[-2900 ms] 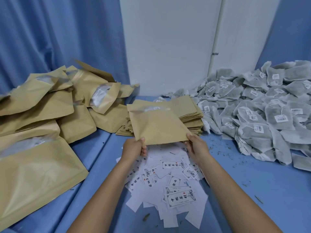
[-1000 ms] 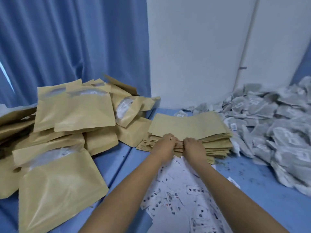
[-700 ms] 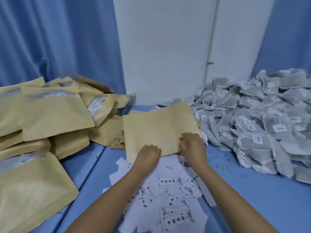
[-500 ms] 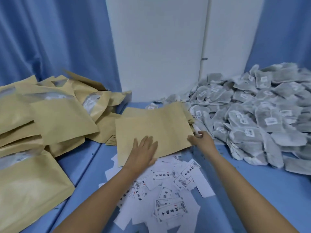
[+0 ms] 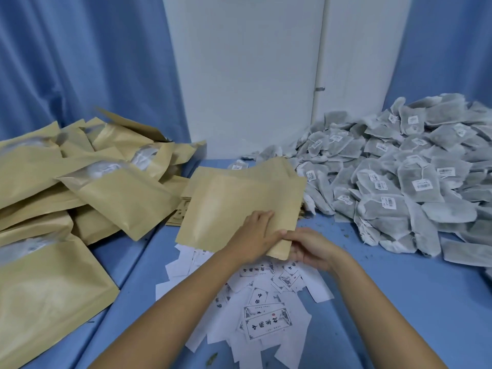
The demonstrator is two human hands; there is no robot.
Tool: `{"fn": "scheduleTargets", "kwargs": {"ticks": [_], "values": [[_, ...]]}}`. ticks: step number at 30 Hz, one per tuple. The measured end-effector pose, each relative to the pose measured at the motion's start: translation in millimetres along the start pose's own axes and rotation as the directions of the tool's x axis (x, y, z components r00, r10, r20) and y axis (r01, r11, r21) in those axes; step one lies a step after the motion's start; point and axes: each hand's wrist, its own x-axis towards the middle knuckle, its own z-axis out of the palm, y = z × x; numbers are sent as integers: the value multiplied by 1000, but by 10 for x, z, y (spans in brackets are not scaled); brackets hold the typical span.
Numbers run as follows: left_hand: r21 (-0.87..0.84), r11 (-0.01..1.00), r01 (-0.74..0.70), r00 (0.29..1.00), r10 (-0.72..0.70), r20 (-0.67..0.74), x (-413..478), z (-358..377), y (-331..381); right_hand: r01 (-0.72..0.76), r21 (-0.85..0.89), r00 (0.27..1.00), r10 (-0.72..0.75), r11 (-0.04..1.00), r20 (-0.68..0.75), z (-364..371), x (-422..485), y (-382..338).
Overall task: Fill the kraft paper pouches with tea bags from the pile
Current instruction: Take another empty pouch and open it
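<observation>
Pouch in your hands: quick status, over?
Both hands, left and right, gripping one empty kraft pouch. No tea bags in yet. Nothing blocking.

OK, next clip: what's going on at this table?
A person is packing tea bags into kraft paper pouches. Both hands hold one flat, empty pouch at its near corner, the left hand on top and the right hand beside it, apparently working it open. Nothing is in it yet. The tea bag pile lies untouched to the right, the stack of empty pouches sits behind the held one, bulging filled pouches are heaped on the left, and printed paper labels are scattered underneath.
</observation>
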Motion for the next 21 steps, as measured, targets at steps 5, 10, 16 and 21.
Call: {"fn": "scheduleTargets", "kwargs": {"ticks": [5, 10, 16, 21], "values": [[283, 959, 29, 989, -67, 128, -80, 296, 218, 180, 89, 894, -125, 980, -431, -85, -81, 175], [224, 973, 51, 998, -42, -46, -59, 384, 487, 183, 205, 921, -95, 962, -378, -155, -204, 162], [53, 995, 81, 996, -83, 23, 84, 339, 673, 200, 322, 939, -88, 925, -332, -237, -248, 213], [-239, 963, 122, 990, -100, 101, 140, 213, 612, 224, 398, 961, -133, 890, -243, -289, -292, 310]]}}
